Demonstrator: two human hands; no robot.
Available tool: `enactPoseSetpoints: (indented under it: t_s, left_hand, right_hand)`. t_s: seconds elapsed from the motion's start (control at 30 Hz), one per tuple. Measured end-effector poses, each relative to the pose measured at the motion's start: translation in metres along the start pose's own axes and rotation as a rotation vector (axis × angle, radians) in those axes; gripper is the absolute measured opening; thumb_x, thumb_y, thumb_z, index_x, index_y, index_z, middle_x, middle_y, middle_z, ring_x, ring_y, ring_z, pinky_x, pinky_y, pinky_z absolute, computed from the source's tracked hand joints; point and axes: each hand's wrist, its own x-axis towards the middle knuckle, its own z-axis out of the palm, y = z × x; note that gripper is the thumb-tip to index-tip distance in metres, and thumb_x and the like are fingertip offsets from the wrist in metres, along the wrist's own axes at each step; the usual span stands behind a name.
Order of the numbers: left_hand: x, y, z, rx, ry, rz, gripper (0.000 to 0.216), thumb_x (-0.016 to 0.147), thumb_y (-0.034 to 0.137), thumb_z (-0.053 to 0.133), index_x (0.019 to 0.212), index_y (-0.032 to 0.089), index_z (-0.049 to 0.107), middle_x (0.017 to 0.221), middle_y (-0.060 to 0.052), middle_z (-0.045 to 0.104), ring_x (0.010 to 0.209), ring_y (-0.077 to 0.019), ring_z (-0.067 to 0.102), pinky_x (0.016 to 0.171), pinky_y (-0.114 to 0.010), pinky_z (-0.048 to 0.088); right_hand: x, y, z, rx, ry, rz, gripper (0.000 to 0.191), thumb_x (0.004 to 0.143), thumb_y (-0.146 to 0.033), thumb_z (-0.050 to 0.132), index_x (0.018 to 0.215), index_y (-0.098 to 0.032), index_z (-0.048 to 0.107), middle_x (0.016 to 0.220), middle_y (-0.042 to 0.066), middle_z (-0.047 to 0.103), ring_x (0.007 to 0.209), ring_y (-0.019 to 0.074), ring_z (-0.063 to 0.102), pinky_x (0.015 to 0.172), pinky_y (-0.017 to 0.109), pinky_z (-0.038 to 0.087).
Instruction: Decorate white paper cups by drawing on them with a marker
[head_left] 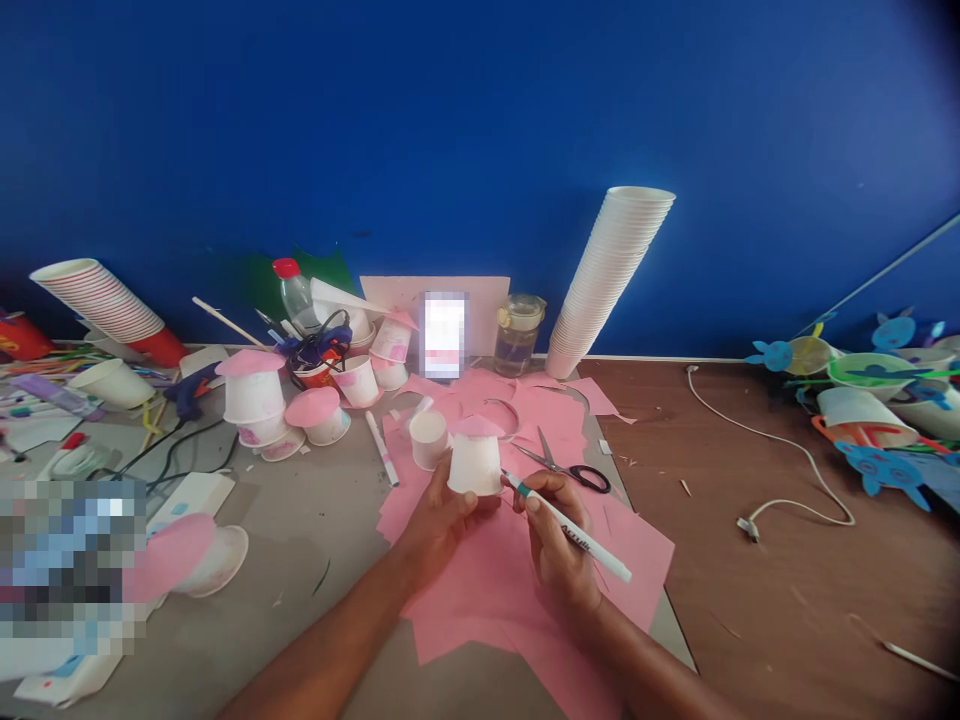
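My left hand (439,520) is closed around an upturned white paper cup (475,462) topped with a pink paper cap, holding it above the pink paper sheets (495,590). My right hand (559,540) grips a white marker (574,530) like a pen. Its green tip touches the cup's right side. A second small white cup (428,438) stands just behind the left hand. Black-handled scissors (570,467) lie on the pink paper right of the cup.
A tall leaning stack of white cups (607,280) stands against the blue wall, with another stack (97,300) lying at the far left. Several pink-capped cups (255,395), a glue gun (191,385), a glass jar (517,335), a white cable (780,470) and blue paper crafts (877,400) surround the spot.
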Motion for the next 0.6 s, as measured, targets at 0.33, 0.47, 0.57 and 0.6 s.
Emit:
enactPoseSetpoints:
  t_s: [0.33, 0.47, 0.57, 0.6]
  left_hand:
    - [0.0, -0.003, 0.0, 0.053, 0.01, -0.011, 0.042, 0.077, 0.028, 0.076, 0.115, 0.024, 0.057, 0.104, -0.007, 0.067, 0.099, -0.0211, 0.064, 0.094, -0.04, 0.046]
    - [0.0, -0.003, 0.002, 0.054, 0.014, -0.008, 0.045, 0.077, 0.028, 0.077, 0.117, 0.025, 0.057, 0.103, -0.006, 0.068, 0.096, -0.02, 0.063, 0.093, -0.039, 0.046]
    - [0.0, -0.004, 0.001, 0.053, 0.04, -0.005, 0.049, 0.076, 0.028, 0.078, 0.12, 0.025, 0.056, 0.105, -0.007, 0.068, 0.095, -0.02, 0.064, 0.093, -0.039, 0.046]
    - [0.0, -0.005, 0.001, 0.055, 0.047, -0.006, 0.05, 0.076, 0.029, 0.077, 0.121, 0.025, 0.056, 0.105, -0.007, 0.068, 0.096, -0.0202, 0.064, 0.093, -0.039, 0.046]
  right_hand:
    - [-0.004, -0.006, 0.001, -0.082, -0.072, -0.105, 0.01, 0.089, -0.033, 0.06, 0.091, -0.024, 0.06, 0.078, 0.001, 0.056, 0.071, 0.0161, 0.053, 0.065, 0.029, 0.046]
    - [-0.003, -0.009, 0.003, -0.121, -0.072, -0.158, 0.01, 0.089, -0.033, 0.059, 0.09, -0.023, 0.061, 0.077, 0.001, 0.057, 0.068, 0.0153, 0.054, 0.062, 0.028, 0.046]
    - [-0.003, -0.011, 0.004, -0.14, -0.075, -0.181, 0.009, 0.088, -0.032, 0.059, 0.091, -0.023, 0.061, 0.076, 0.001, 0.057, 0.068, 0.0153, 0.055, 0.063, 0.028, 0.046]
    - [-0.003, -0.011, 0.004, -0.144, -0.074, -0.19, 0.008, 0.088, -0.031, 0.059, 0.091, -0.024, 0.061, 0.076, 0.001, 0.057, 0.069, 0.0153, 0.055, 0.063, 0.028, 0.046]
